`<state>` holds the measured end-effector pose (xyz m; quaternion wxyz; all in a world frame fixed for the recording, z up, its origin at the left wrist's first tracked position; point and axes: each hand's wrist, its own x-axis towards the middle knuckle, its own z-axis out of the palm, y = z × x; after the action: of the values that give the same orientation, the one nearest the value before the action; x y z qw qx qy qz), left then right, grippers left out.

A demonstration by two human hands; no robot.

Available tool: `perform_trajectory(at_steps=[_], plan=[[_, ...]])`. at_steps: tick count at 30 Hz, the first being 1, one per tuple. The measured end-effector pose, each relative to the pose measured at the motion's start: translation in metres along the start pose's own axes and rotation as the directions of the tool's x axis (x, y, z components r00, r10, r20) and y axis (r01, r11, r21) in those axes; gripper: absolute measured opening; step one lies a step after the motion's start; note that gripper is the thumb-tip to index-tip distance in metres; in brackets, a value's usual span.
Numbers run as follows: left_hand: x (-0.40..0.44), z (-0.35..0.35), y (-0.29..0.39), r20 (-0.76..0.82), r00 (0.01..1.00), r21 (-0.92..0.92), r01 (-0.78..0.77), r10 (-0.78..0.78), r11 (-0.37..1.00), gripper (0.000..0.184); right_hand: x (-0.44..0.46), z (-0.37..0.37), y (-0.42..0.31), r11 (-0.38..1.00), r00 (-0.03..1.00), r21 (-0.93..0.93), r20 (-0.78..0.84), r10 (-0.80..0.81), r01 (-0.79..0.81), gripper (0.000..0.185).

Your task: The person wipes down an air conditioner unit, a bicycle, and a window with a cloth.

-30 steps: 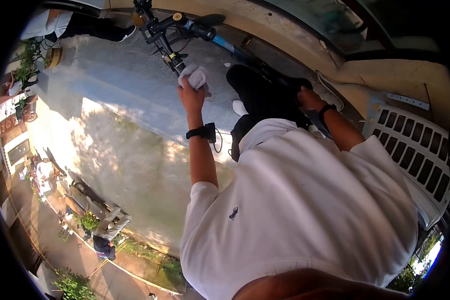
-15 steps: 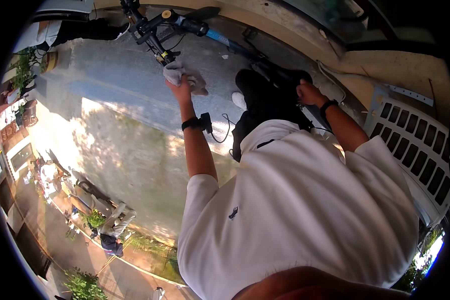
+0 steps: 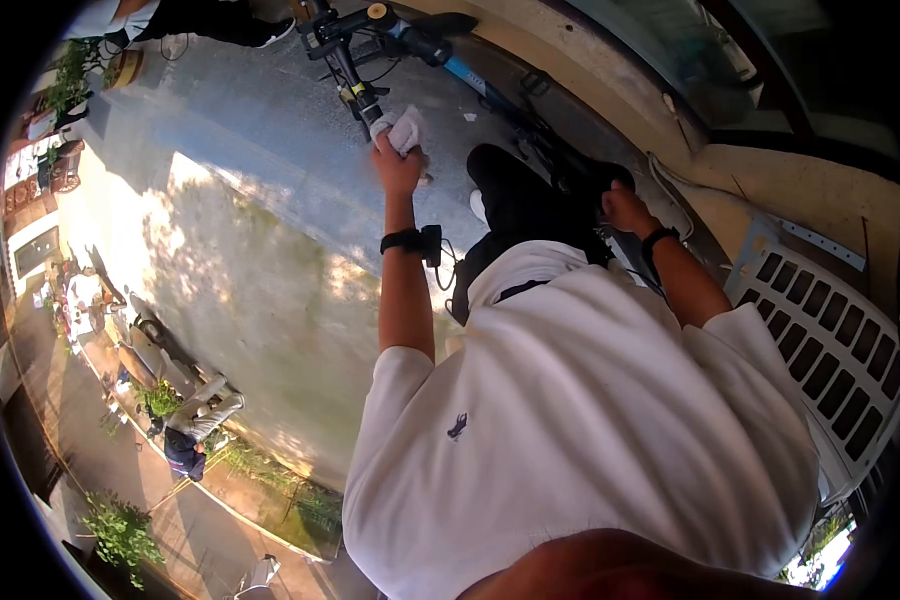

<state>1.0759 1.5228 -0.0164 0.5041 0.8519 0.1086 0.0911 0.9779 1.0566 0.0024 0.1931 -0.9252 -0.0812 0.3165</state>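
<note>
A bicycle (image 3: pixel 465 75) with a dark frame and a blue section stands along the wall. My left hand (image 3: pixel 398 172) is closed around a pale crumpled cloth (image 3: pixel 406 130), which sits at the end of the handlebar grip (image 3: pixel 368 103). At the other end of the bicycle, my right hand (image 3: pixel 626 208) has its fingers curled at the edge of the black saddle (image 3: pixel 618 178). Part of the saddle and some of the right fingers are hidden from this angle.
A white slatted unit (image 3: pixel 830 330) stands close on my right, beside the wall (image 3: pixel 760 180). Another person's dark-trousered leg (image 3: pixel 220 25) is at the upper left. Across the pavement (image 3: pixel 270 300), a seated person (image 3: pixel 195 430) and plants (image 3: pixel 120 535) are visible.
My left hand and the cloth have shifted slightly right and down in view, along with the handlebar. The cloth's shape has altered. My right hand stays at the saddle.
</note>
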Motion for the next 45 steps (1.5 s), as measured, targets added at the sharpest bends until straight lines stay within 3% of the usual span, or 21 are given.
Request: perform_trajectory(at_steps=[3, 8, 9, 10, 13, 15, 18, 20, 22, 24, 27, 28, 30, 34, 36, 37, 38, 40, 42, 44, 45], plan=[[0.002, 0.009, 0.001, 0.017, 0.997, 0.285, -0.079, 0.078, 0.955, 0.069, 0.001, -0.003, 0.000, 1.000, 1.000, 0.030, 0.007, -0.007, 0.007, 0.023], [0.001, -0.006, 0.008, 0.062, 0.994, 0.400, -0.110, 0.093, 0.910, 0.060, -0.002, -0.009, -0.008, 1.000, 0.999, 0.006, 0.034, 0.007, -0.007, 0.027], [0.005, -0.026, 0.017, 0.186, 0.954, -0.068, 0.251, -0.235, 0.965, 0.053, -0.002, -0.010, -0.011, 1.000, 0.999, -0.003, 0.047, 0.022, -0.022, 0.024], [0.007, -0.043, 0.030, 0.431, 0.793, -0.445, 0.601, -0.430, 0.664, 0.047, -0.001, -0.008, -0.011, 1.000, 0.999, -0.007, 0.047, 0.017, -0.017, 0.024], [0.011, -0.074, 0.045, 0.337, 0.786, -0.627, 0.598, -0.519, 0.499, 0.040, 0.020, 0.013, -0.004, 0.945, 0.974, -0.326, 0.217, 0.070, 0.005, 0.019], [0.026, -0.080, 0.035, 0.286, 0.781, -0.751, 0.543, -0.555, 0.376, 0.040, 0.032, 0.009, -0.012, 0.947, 0.941, -0.317, 0.334, 0.063, 0.049, 0.020], [0.045, -0.094, 0.074, 0.313, 0.805, -0.710, 0.551, -0.504, 0.439, 0.047, 0.063, -0.010, -0.054, 0.950, 0.887, -0.297, 0.459, 0.052, 0.098, 0.022], [0.052, -0.096, 0.114, 0.348, 0.789, -0.691, 0.580, -0.506, 0.430, 0.049, 0.091, -0.071, -0.128, 0.909, 0.915, -0.311, 0.372, -0.153, 0.279, 0.030], [0.066, -0.090, 0.137, 0.389, 0.777, -0.659, 0.610, -0.495, 0.440, 0.052, 0.144, -0.091, -0.168, 0.878, 0.912, -0.354, 0.365, -0.188, 0.322, 0.037], [0.072, -0.078, 0.150, 0.418, 0.803, -0.534, 0.595, -0.424, 0.600, 0.056, 0.173, -0.138, -0.225, 0.912, 0.886, 0.061, 0.217, -0.409, 0.406, 0.063], [0.088, -0.063, 0.160, 0.478, 0.809, -0.434, 0.555, -0.341, 0.710, 0.053, 0.189, -0.187, -0.291, 0.659, 0.780, 0.570, 0.051, -0.624, 0.490, 0.095], [0.096, -0.060, 0.165, 0.488, 0.836, -0.433, 0.480, -0.250, 0.763, 0.051, 0.198, -0.186, -0.300, 0.660, 0.776, 0.569, 0.058, -0.628, 0.491, 0.095], [0.111, -0.068, 0.179, 0.529, 0.788, -0.376, 0.551, -0.316, 0.745, 0.052, 0.217, -0.184, -0.313, 0.554, 0.655, 0.405, -0.171, -0.736, 0.728, 0.098], [0.121, -0.072, 0.176, 0.532, 0.796, -0.432, 0.549, -0.290, 0.716, 0.055, 0.238, -0.198, -0.330, 0.405, 0.555, 0.438, -0.299, -0.776, 0.803, 0.091], [0.131, -0.081, 0.181, 0.471, 0.855, -0.097, 0.293, -0.215, 0.951, 0.062, 0.245, -0.209, -0.336, 0.421, 0.617, 0.545, -0.243, -0.748, 0.725, 0.082], [0.143, -0.086, 0.188, 0.565, 0.775, -0.106, 0.411, -0.285, 0.906, 0.050, 0.254, -0.217, -0.335, 0.438, 0.626, 0.525, -0.255, -0.737, 0.730, 0.075], [0.150, -0.080, 0.178, 0.543, 0.792, -0.146, 0.414, -0.277, 0.898, 0.050, 0.264, -0.228, -0.336, 0.453, 0.628, 0.497, -0.271, -0.729, 0.740, 0.069], [0.163, -0.059, 0.163, 0.312, 0.949, -0.232, 0.035, 0.041, 0.972, 0.037, 0.277, -0.260, -0.347, 0.474, 0.632, 0.474, -0.260, -0.730, 0.742, 0.055], [0.180, -0.049, 0.160, 0.248, 0.964, -0.324, -0.010, 0.095, 0.946, 0.034, 0.295, -0.290, -0.353, 0.533, 0.615, 0.335, -0.226, -0.756, 0.777, 0.050], [0.193, -0.044, 0.165, 0.115, 0.977, -0.186, -0.159, 0.182, 0.970, 0.044, 0.314, -0.318, -0.354, 0.504, 0.557, 0.256, -0.218, -0.801, 0.825, 0.047], [0.195, -0.051, 0.166, 0.108, 0.988, -0.049, -0.104, 0.109, 0.993, 0.057, 0.327, -0.332, -0.353, 0.527, 0.574, 0.227, -0.286, -0.768, 0.819, 0.046]])
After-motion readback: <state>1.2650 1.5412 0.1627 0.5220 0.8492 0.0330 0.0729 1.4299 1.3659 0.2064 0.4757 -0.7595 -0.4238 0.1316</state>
